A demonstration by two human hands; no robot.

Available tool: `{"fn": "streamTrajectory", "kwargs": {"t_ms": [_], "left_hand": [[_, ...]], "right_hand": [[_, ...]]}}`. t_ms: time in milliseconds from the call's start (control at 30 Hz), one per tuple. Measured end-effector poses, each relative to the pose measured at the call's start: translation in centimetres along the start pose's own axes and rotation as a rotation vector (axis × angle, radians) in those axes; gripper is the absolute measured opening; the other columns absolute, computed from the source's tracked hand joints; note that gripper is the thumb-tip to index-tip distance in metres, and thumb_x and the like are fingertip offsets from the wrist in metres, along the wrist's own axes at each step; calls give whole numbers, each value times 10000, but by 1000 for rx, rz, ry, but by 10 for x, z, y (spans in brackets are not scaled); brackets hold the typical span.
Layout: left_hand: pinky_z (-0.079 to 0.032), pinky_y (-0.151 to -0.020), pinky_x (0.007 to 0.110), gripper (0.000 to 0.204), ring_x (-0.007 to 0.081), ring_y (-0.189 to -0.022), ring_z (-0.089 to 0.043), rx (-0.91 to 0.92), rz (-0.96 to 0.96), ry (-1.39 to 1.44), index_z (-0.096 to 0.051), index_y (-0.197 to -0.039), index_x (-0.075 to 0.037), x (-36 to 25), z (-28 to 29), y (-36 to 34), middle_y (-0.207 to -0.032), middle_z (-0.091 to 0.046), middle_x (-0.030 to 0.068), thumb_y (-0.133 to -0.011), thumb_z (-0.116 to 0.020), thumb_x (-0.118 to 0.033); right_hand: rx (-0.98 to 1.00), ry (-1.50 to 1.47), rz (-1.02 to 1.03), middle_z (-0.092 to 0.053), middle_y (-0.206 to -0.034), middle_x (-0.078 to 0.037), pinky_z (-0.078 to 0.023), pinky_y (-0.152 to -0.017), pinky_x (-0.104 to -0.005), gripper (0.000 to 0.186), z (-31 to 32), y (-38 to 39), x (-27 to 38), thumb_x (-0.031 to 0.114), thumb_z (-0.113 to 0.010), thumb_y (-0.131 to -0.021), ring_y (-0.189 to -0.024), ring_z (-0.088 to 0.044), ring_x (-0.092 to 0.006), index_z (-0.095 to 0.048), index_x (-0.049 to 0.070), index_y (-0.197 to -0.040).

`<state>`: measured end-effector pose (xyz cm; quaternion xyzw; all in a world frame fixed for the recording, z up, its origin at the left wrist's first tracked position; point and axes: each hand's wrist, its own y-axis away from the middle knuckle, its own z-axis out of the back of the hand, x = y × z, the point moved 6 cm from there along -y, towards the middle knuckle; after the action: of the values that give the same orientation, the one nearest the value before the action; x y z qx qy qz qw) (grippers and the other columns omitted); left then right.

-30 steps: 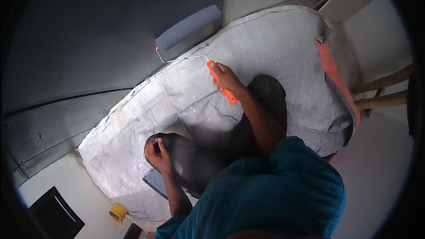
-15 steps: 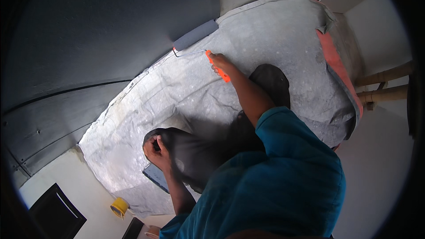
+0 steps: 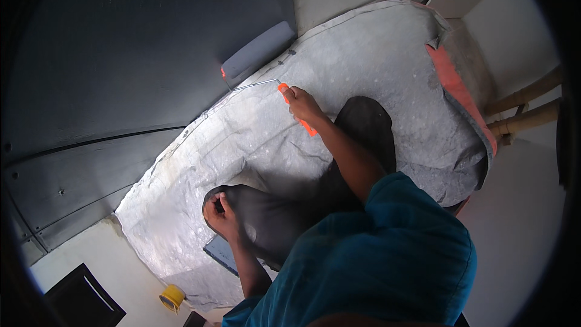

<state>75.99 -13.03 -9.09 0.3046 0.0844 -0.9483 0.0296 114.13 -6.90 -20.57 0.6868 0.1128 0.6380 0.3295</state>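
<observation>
My right hand (image 3: 303,103) is wrapped round the orange handle of a paint roller (image 3: 258,52). The roller's dark grey sleeve lies against the lower part of a dark grey wall panel (image 3: 139,42), just above its bottom edge. A bent wire frame joins sleeve and handle. My left hand (image 3: 221,213) rests on my left knee, its fingers curled towards the thumb, with nothing visible in it. Below that knee, partly hidden by my left forearm, lies a flat blue-grey tray or board (image 3: 220,251).
A pale, wrinkled drop sheet (image 3: 181,230) covers the floor, with a red strip (image 3: 446,72) folded up at right. A yellow bucket (image 3: 172,296) stands at lower left near a black framed object (image 3: 85,297). Brown pipes (image 3: 526,109) run along the right.
The roller has moved a little up the panel, away from its bottom edge, and my right hand has shifted with it. My left hand stays on the knee. The whole view has tilted slightly.
</observation>
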Motion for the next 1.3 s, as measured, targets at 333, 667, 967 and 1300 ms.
{"fn": "streamTrajectory", "kwargs": {"t_ms": [333, 667, 967, 1300], "left_hand": [[-488, -815, 404, 198, 309, -870, -633, -3, -20, -69, -685, -919, -11, 0, -1, -13, -876, -671, 132, -947, -723, -203], [-476, -781, 434, 191, 334, -818, -622, -65, -94, -94, -678, -878, -12, 10, -3, -14, -838, -668, 144, -916, -734, -190], [-473, -681, 428, 190, 340, -704, -621, -110, -139, -25, -666, -823, 4, 6, 0, -24, -755, -657, 169, -899, -738, -154], [-481, -653, 419, 166, 321, -661, -628, -129, -164, -15, -668, -811, 13, -8, 2, -25, -728, -657, 163, -903, -709, -119]], "right_hand": [[111, -92, 79, -469, -672, -14, -414, -463, -303, 507, 4, 65, 91, 539, -408, -1077, -490, -447, -109, -559, 55, -1056], [218, -214, 277, -417, -636, 26, -352, -414, -267, 507, 10, 112, 182, 547, -375, -1090, -457, -370, -57, -537, 81, -1207], [257, -177, 575, -453, -635, 12, -388, -394, -241, 485, 17, 133, 275, 539, -370, -1097, -436, -410, -55, -506, 78, -1156], [268, -192, 706, -469, -605, 24, -384, -382, -224, 459, 12, 144, 338, 554, -391, -1089, -410, -439, -54, -473, 109, -1010]]}}
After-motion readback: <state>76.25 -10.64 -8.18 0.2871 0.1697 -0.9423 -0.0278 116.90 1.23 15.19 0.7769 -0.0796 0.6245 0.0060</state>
